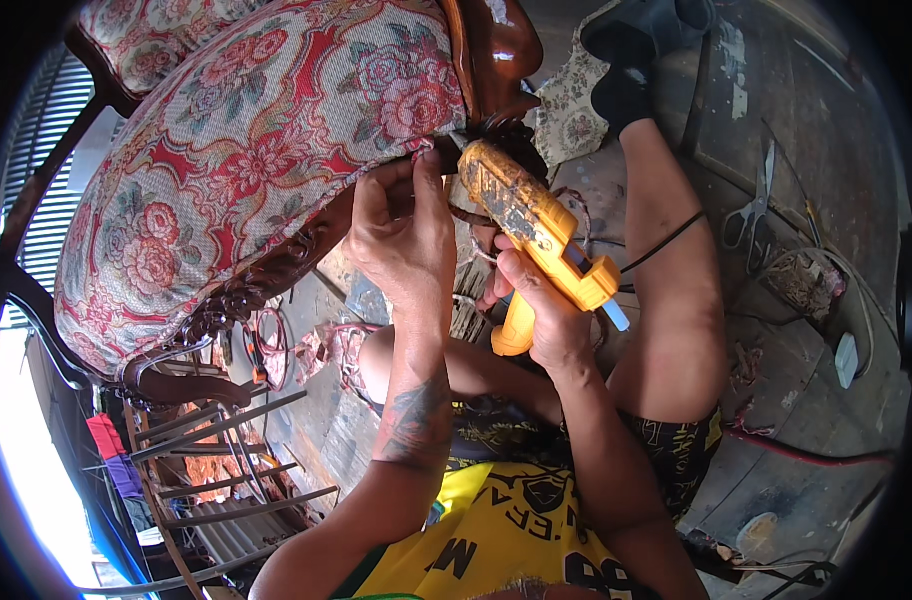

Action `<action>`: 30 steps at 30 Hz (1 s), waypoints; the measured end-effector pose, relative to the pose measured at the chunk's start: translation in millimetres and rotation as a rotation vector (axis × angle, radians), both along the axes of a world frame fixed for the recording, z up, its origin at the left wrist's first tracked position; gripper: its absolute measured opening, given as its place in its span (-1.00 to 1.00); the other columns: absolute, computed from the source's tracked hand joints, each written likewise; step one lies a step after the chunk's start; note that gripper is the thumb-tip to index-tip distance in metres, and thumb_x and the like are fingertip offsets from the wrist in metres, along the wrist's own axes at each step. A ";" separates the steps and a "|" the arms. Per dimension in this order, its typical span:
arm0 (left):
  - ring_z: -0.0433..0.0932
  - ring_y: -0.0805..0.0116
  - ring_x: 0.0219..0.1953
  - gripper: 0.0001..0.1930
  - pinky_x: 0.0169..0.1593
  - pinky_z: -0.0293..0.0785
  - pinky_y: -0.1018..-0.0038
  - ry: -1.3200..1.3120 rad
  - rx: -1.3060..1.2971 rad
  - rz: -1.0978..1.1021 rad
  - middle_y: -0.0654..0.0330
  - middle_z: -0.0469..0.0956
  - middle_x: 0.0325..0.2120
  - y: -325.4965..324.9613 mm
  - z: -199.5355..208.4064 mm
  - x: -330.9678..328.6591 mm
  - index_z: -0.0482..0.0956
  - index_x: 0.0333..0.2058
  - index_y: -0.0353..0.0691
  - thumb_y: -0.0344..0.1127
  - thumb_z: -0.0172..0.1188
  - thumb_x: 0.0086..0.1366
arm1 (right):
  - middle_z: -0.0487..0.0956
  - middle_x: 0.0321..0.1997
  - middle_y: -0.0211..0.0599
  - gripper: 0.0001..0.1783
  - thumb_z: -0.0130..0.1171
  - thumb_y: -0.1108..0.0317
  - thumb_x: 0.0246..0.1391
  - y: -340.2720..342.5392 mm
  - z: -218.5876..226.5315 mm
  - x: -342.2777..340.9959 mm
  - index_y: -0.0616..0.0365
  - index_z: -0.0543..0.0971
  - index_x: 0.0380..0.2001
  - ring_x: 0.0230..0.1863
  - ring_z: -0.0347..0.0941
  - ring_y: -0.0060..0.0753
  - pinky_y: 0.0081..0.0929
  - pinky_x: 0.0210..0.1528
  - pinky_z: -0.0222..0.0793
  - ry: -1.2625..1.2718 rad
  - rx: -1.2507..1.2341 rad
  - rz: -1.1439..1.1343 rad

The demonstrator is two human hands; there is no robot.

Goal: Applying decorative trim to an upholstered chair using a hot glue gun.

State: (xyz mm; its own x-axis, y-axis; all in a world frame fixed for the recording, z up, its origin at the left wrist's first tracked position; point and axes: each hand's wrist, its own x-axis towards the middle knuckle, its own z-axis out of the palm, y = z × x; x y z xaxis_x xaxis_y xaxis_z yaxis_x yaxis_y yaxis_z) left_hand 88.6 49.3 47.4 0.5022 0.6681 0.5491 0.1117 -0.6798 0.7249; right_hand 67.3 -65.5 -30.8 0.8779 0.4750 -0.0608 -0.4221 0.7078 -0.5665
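A chair or sofa seat covered in floral fabric (246,160), red and cream, lies tilted across the upper left, with a carved dark wooden rail (241,285) along its lower edge. My left hand (404,235) pinches a thin red trim (422,148) at the fabric's edge, near the carved corner. In my right hand (548,315) is a yellow hot glue gun (521,205), blotched with dark grime. Its nozzle points up-left at the fabric edge, close to my left fingertips; I cannot tell whether it touches. A pale blue glue stick (616,316) sticks out of its back.
Scissors (752,225) lie on the worn floor at right, near a container of scraps (806,278) and a small white object (846,358). A red cable (806,450) crosses the floor. A patterned fabric piece (569,115) lies beyond my leg. Wooden bars (226,440) stand at lower left.
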 end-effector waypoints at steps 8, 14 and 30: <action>0.59 0.63 -0.47 -0.84 -0.34 0.54 0.60 0.003 0.007 0.008 0.19 0.71 -0.53 0.3 -0.6 0.2 0.68 -0.32 -0.37 -0.38 0.43 0.33 | 0.54 -0.41 -0.33 -0.71 0.27 0.33 0.37 -2.6 4.2 1.3 0.28 0.58 0.04 -0.39 0.52 -0.43 -0.35 -0.29 0.57 0.050 0.016 -0.002; 0.58 0.64 -0.48 -0.84 -0.36 0.53 0.60 0.004 0.007 0.014 0.20 0.71 -0.54 -0.7 0.7 0.5 0.68 -0.32 -0.37 -0.38 0.44 0.33 | 0.54 -0.41 -0.34 -0.70 0.27 0.34 0.36 -2.6 4.6 1.7 0.29 0.58 0.04 -0.40 0.51 -0.44 -0.37 -0.30 0.56 0.055 0.000 -0.005; 0.60 0.61 -0.47 -0.83 -0.34 0.54 0.59 0.017 0.015 0.016 0.18 0.72 -0.52 -1.3 1.4 0.1 0.68 -0.32 -0.39 -0.38 0.43 0.34 | 0.54 -0.42 -0.35 -0.69 0.31 0.31 0.35 -3.0 0.8 1.0 0.28 0.59 0.04 -0.40 0.52 -0.44 -0.36 -0.31 0.57 0.046 -0.018 -0.020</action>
State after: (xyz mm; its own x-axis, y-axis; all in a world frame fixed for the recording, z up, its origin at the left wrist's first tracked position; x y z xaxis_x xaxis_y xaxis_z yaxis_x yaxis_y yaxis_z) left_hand 88.7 48.0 48.8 0.5007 0.6681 0.5504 0.1350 -0.6883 0.7127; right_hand 68.3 -68.5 -30.0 0.8834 0.4556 -0.1099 -0.4339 0.7064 -0.5592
